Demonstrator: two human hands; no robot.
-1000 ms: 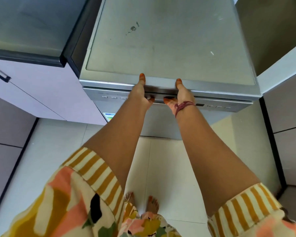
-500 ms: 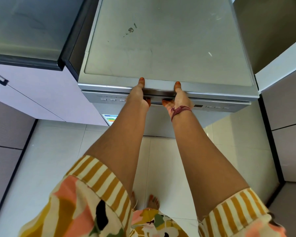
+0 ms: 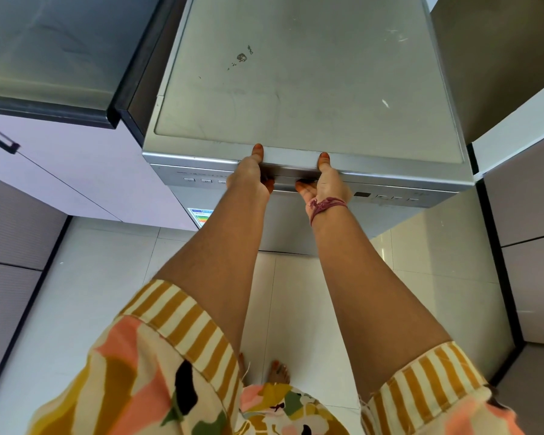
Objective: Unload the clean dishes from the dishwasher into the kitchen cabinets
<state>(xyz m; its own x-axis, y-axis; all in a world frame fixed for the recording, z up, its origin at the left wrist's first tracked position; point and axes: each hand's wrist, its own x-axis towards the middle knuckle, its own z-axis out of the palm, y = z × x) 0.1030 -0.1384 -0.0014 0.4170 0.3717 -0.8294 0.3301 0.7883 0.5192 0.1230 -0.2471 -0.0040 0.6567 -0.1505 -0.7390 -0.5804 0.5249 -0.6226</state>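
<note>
Gripping the dishwasher (image 3: 296, 98) door edge, hands left (image 3: 248, 177), right (image 3: 327, 183), tiled floor (image 3: 107, 277).

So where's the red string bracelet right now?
In the head view the red string bracelet sits on the right wrist, just below the right hand, which grips the dishwasher door's top edge beside the left hand.

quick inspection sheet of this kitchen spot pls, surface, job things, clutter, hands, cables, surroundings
surface: dishwasher top bare, grey, with a dark smudge and a small white mark.
job's things: dishwasher door looks closed; no dishes in view.
clutter: nothing seen.
grippers: left hand and right hand both grip the door's top edge, thumbs on the lid's front rim; red thread on the right wrist.
cables: nothing seen.
surroundings: dark countertop and pale cabinet at left, tiled floor, bare feet below.
</note>
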